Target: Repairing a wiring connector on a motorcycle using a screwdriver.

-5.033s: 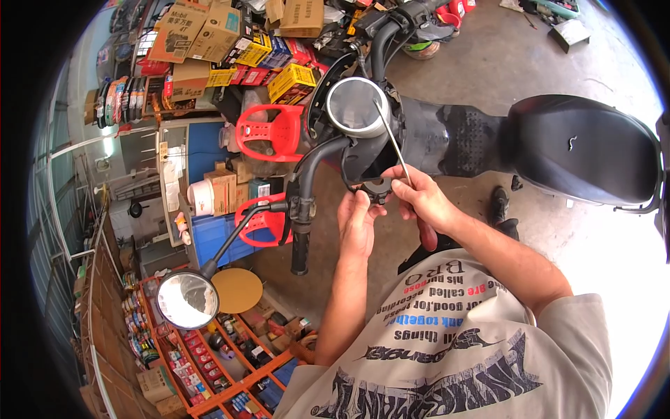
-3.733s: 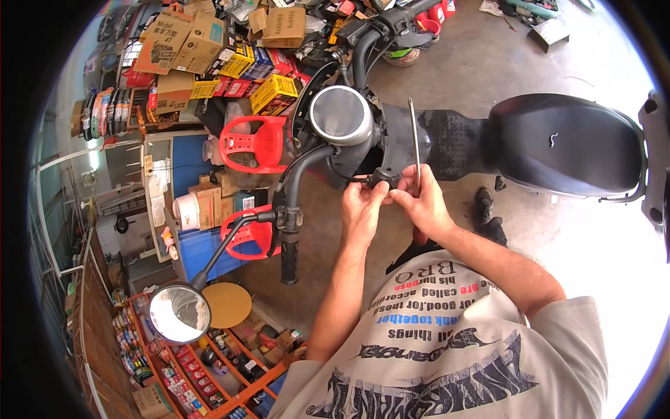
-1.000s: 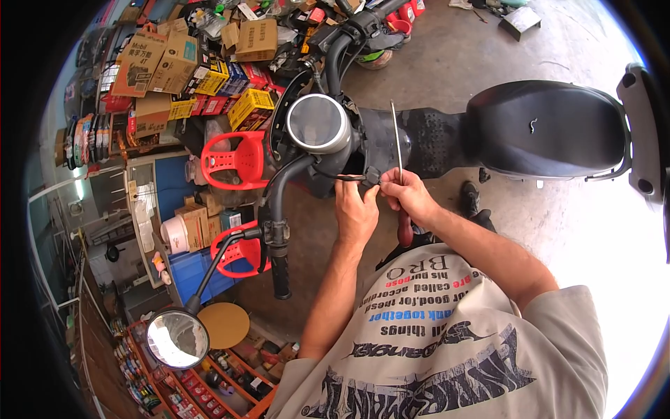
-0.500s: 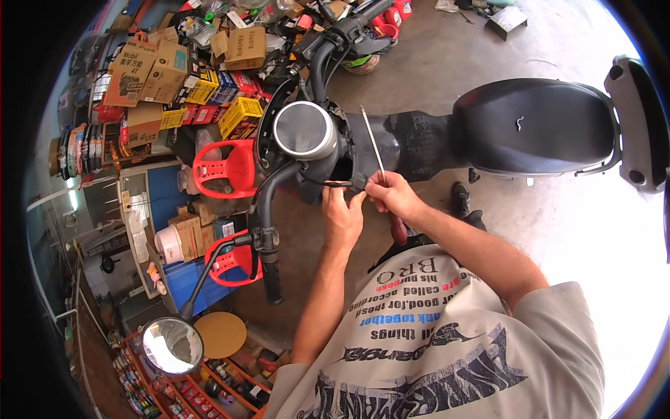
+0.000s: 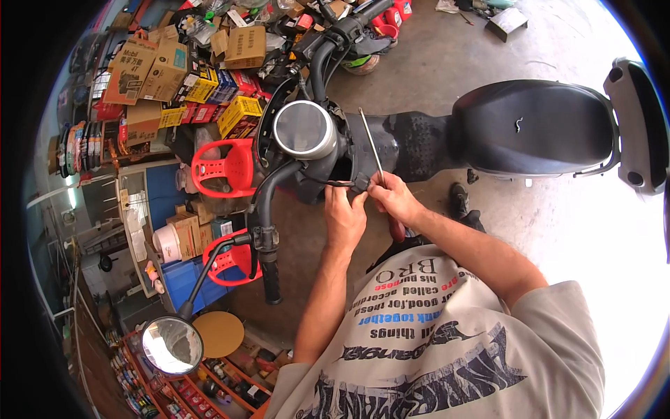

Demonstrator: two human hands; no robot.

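A black plug connector (image 5: 360,183) hangs on a dark cable (image 5: 322,181) beside the scooter's steering column. My left hand (image 5: 345,220) pinches this cable just left of the connector, fingers closed. From the right, my right hand (image 5: 399,202) is closed round a long screwdriver (image 5: 370,142). Its metal shaft points away from me and its dark red handle comes out below the hand. The fingertips of that hand also meet the connector's right side; their exact grip is hidden. Just beyond the hands is an opening in the scooter's black front panel, near the round gauge (image 5: 303,130).
The scooter's seat (image 5: 534,126) extends to the right. On the left, a handlebar grip (image 5: 272,283) and a round mirror (image 5: 172,346) stick out towards me. Red plastic chairs (image 5: 225,167), stacked cartons (image 5: 244,47) and shelves of goods stand beyond them.
Both hands have shifted slightly, the left one a little to the right. The screwdriver's tip has moved slightly left and towards me. Each hand keeps its hold.
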